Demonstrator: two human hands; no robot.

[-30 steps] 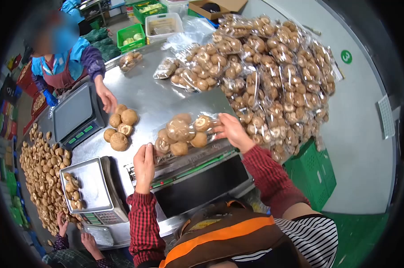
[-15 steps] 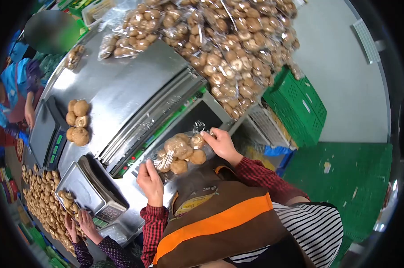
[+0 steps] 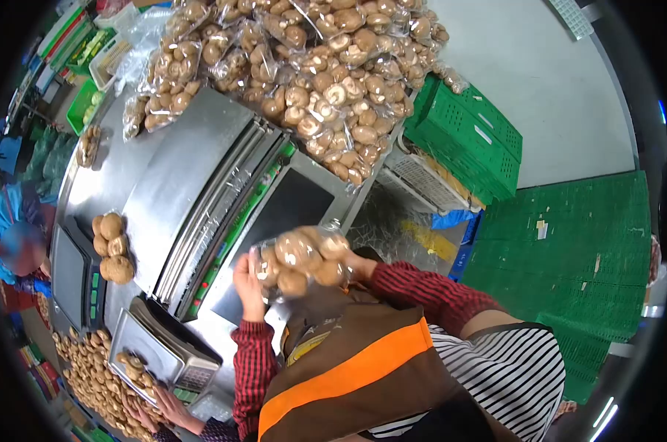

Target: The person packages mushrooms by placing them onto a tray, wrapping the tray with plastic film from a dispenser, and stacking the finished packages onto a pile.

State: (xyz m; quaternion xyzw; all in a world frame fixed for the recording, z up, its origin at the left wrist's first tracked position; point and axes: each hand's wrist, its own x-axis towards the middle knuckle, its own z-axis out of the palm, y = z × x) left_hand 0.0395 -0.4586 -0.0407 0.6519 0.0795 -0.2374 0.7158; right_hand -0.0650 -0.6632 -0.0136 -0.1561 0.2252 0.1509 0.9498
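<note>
A clear plastic bag of brown mushrooms is held up in front of my apron. My left hand is closed on its left end. At the other end my right hand grips the bag, its fingers partly hidden behind the mushrooms. Just beyond the bag lies the dark panel of a metal wrapping machine. A small group of loose mushrooms sits on the steel surface to the left.
Bagged mushrooms are heaped at the back, near green crates. At lower left, a co-worker's hands are by a weighing scale and piled loose mushrooms. Another person stands beyond a second scale.
The bag has been raised and tilted toward me, still between both my hands. My right hand has moved behind its end. The view has shifted, and the co-worker's hands are lower in it.
</note>
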